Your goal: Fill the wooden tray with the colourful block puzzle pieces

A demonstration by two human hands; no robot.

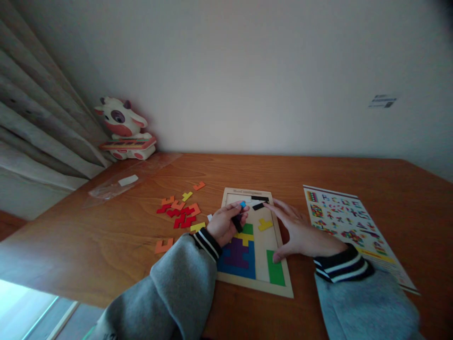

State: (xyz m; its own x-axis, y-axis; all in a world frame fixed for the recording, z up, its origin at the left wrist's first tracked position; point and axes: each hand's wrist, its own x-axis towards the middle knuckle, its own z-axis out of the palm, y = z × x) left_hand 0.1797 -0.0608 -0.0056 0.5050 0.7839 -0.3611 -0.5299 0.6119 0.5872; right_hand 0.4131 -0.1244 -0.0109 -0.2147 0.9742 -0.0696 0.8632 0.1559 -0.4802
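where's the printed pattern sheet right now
In the head view, the printed pattern sheet lies on the right side of the wooden table, right of the wooden puzzle tray and partly hidden behind the right sleeve.

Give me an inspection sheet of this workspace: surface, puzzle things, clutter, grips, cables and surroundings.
Surface: brown wooden table.
Job's things: wooden tray, partly covered by flat coloured pieces; loose red, orange and yellow pieces left of it; printed sheet to its right.
Clutter: clear plastic wrapper with a white label, at the back left.
Grips: left grip, a bare hand, holds a blue piece and a dark piece; right grip, also bare, is spread over the tray's right side, contact unclear.
Cables: nothing seen.
Surroundings: cow toy, curtain, pale wall bearing a sticker.
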